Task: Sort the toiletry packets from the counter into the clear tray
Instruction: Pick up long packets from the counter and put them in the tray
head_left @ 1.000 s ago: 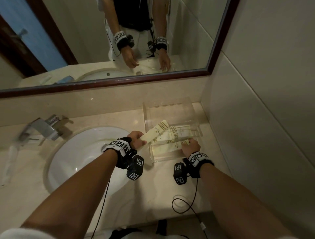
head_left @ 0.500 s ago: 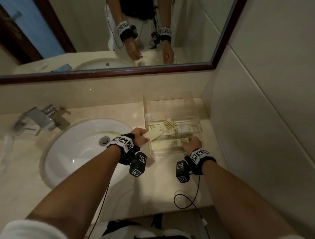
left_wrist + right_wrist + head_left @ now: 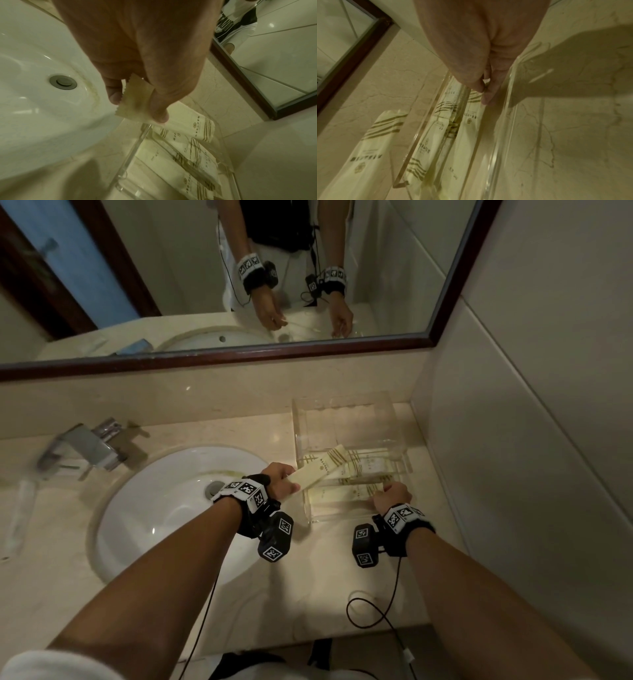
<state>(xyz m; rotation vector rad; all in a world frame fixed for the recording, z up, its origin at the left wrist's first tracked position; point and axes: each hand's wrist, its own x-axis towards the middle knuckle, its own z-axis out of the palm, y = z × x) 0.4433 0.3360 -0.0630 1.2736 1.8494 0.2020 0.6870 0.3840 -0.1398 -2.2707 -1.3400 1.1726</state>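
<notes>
The clear tray (image 3: 397, 426) stands on the counter at the back right, with several cream striped packets (image 3: 368, 465) lying in it. My left hand (image 3: 286, 482) pinches the serrated end of a cream packet (image 3: 322, 470) between thumb and finger (image 3: 137, 106). That packet (image 3: 188, 124) slants over the tray's left wall, its far end above the others. My right hand (image 3: 387, 491) reaches inside the front right of the tray (image 3: 510, 108) and pinches (image 3: 483, 93) the end of a packet lying there (image 3: 471, 115).
A white sink basin (image 3: 164, 508) lies left of the tray, with a chrome faucet (image 3: 85, 446) behind it. A tiled wall (image 3: 513, 440) stands close on the right and a framed mirror (image 3: 239, 357) behind. A black cable (image 3: 376, 611) loops on the counter near its front edge.
My left hand has carried its packet a little further over the tray. My right hand stays at the packet by the tray's front right.
</notes>
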